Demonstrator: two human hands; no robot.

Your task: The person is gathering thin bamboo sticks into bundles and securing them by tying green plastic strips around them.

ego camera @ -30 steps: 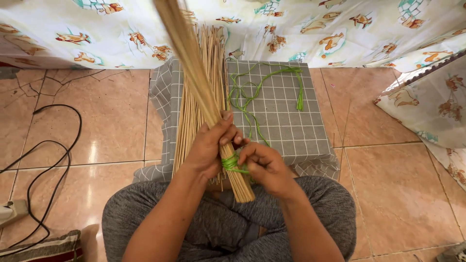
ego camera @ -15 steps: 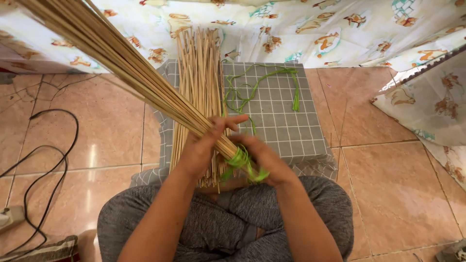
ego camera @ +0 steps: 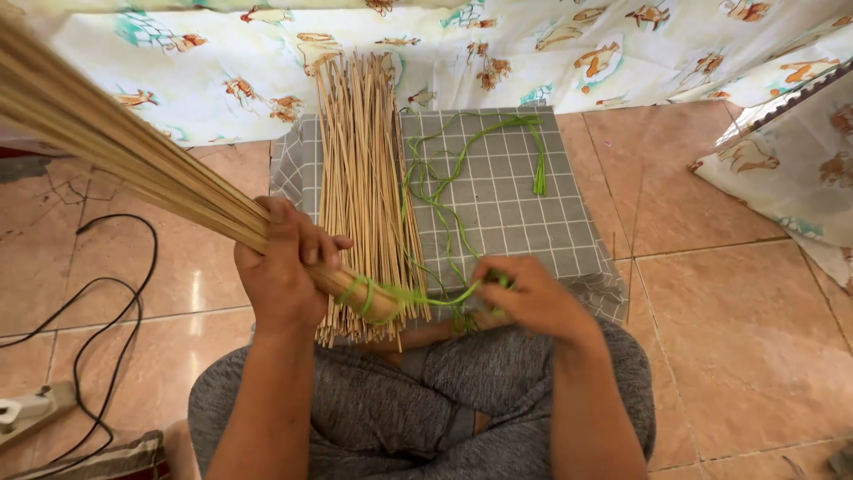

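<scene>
My left hand grips a thick bundle of thin tan sticks near its cut end; the bundle slants up and away to the upper left. Green string is wound around that end and runs taut to my right hand, which pinches it. A loose pile of the same sticks lies lengthwise on a grey checked cloth in front of me. More green string lies in loops on the cloth beside the pile.
I sit cross-legged in grey trousers on a tan tiled floor. A patterned white sheet hangs behind and at the right. A black cable loops at left, leading to a white plug block.
The bundle swung from near upright down toward the left. My left hand shifted left with it. My right hand moved right, pulling the green string out taut from the wrapped end.
</scene>
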